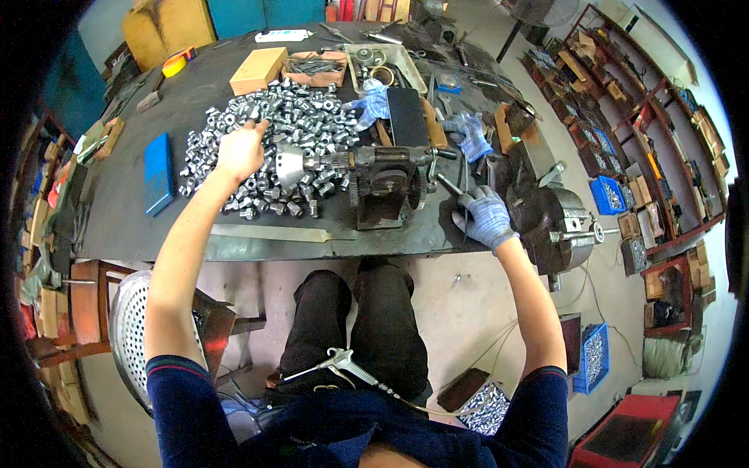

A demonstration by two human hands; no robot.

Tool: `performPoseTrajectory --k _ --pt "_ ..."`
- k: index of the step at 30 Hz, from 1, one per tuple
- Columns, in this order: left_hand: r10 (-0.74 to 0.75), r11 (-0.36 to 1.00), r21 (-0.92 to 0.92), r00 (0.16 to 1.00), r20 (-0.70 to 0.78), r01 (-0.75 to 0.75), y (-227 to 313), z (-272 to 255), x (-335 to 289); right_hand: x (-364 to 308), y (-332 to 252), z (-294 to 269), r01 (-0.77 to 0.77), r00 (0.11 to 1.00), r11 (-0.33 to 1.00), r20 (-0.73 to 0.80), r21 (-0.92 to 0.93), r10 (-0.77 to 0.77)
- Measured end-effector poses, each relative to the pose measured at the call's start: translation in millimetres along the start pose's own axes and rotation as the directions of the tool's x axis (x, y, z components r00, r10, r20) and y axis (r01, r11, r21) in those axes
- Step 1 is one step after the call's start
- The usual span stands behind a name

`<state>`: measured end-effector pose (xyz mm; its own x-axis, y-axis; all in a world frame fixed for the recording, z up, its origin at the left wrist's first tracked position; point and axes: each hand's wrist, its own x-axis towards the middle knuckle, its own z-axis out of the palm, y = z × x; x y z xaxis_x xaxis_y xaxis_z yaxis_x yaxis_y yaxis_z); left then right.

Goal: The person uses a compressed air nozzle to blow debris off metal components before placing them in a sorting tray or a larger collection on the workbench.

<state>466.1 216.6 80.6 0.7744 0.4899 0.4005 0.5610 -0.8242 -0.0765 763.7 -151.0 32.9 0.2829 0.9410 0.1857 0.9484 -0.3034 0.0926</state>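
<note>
Leftward, shows blue box (158,175) between nine and ten o'clock. At ten, reaches with bare, bent-fingered left hand (242,153) into pile of metal fittings (295,117); cannot tell whether gripping any. Near twelve, shows dark bench machine (388,184). At three, curls gloved right hand (485,217) by metal handle (448,186); cannot tell whether gripping.
</note>
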Motion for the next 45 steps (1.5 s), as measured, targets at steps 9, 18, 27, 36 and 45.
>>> performPoseTrajectory --k 9,18,27,36,45 --pt "0.242 0.965 0.048 0.944 0.223 -0.258 -6.1 -10.6 31.2 -7.9 18.5 -26.0 -0.042 0.972 0.998 0.233 0.052 0.028" --pt "0.348 0.907 0.117 0.876 0.334 -0.404 7.6 -11.5 68.2 -2.4 48.5 -15.3 -0.247 0.940 0.844 0.327 0.475 0.091" --pt "0.474 0.863 0.037 0.831 0.290 -0.505 46.3 -39.4 101.6 10.7 9.2 -28.7 -0.332 0.918 0.943 0.220 -0.037 0.332" --pt "0.614 0.789 -0.178 0.759 0.216 -0.588 123.9 -31.5 142.9 5.9 4.0 -7.5 -0.381 0.924 0.923 0.034 0.052 0.380" --pt "0.783 0.618 -0.117 0.594 0.186 -0.778 149.0 1.9 171.9 -67.6 -133.2 26.2 0.001 0.793 0.678 -0.414 0.735 0.447"
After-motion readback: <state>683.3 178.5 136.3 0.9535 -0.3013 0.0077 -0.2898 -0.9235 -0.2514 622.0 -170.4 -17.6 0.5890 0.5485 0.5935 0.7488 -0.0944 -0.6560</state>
